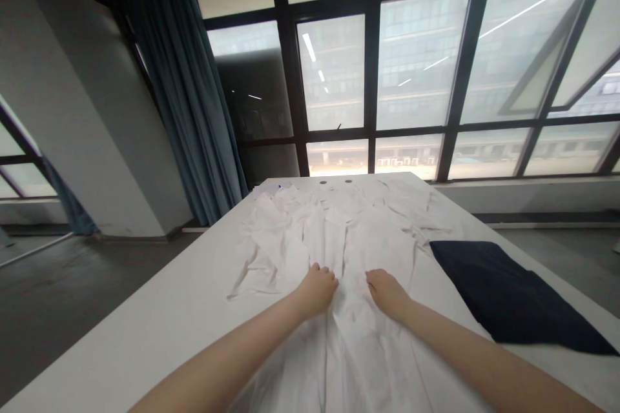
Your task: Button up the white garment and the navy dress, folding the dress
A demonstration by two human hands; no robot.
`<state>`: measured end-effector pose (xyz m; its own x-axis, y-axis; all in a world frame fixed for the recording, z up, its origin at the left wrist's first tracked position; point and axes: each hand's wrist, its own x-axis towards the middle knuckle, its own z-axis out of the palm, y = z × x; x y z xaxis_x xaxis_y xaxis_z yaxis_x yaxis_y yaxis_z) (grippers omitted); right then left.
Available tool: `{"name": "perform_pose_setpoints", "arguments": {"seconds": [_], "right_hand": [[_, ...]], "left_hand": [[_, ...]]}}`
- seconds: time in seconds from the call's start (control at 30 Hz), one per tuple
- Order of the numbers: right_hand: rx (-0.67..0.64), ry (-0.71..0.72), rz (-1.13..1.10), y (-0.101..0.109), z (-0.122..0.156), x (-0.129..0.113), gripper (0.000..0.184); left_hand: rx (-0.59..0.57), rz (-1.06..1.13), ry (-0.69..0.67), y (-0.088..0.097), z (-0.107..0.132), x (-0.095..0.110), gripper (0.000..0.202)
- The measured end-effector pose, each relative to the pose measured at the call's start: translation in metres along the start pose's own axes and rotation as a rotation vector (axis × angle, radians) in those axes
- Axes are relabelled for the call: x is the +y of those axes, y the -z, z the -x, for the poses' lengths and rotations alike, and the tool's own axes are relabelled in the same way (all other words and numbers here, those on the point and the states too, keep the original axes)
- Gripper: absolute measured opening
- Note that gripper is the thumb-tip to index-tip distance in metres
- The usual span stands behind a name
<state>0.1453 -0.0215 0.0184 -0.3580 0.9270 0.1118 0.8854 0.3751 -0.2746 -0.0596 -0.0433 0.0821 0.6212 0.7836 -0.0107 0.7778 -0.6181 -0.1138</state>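
A long white coat [382, 239] lies spread and wrinkled over the table, its front opening running down the middle. One sleeve [261, 264] is bunched out to the left. My left hand [318, 289] is closed on the cloth beside the front opening. Just to the right, my right hand [387, 292] pinches the other side of the coat with curled fingers. Between the hands the fabric sags in soft folds. Below them the coat's lower part runs toward me and out of the bottom of the view.
A folded dark navy cloth [518, 297] lies on the right side of the white table [159, 310]. Two round grommets [336, 182] sit near the table's far edge. Behind stand large windows [334, 77], a blue curtain [188, 90] and a grey pillar [97, 90].
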Motion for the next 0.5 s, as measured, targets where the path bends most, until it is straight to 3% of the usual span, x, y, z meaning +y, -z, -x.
{"name": "perform_pose_setpoints", "arguments": {"seconds": [0.1,0.2,0.3,0.4,0.5], "right_hand": [[0.026,0.067,0.093,0.000,0.005,-0.005,0.021],[0.031,0.017,0.073,0.003,-0.011,-0.006,0.022],[0.115,-0.014,-0.036,0.007,-0.045,-0.005,0.020],[0.208,-0.046,-0.139,0.003,-0.086,-0.002,0.028],[0.253,-0.100,-0.167,-0.007,-0.122,0.005,0.037]], "left_hand": [[-0.151,0.166,-0.026,-0.005,0.015,0.011,0.013],[-0.200,0.472,0.086,-0.007,0.001,0.005,0.024],[0.025,0.666,0.230,-0.005,-0.042,-0.012,0.020],[0.285,0.636,0.370,-0.008,-0.092,-0.027,0.021],[0.341,0.570,0.457,-0.022,-0.127,-0.037,0.027]]}}
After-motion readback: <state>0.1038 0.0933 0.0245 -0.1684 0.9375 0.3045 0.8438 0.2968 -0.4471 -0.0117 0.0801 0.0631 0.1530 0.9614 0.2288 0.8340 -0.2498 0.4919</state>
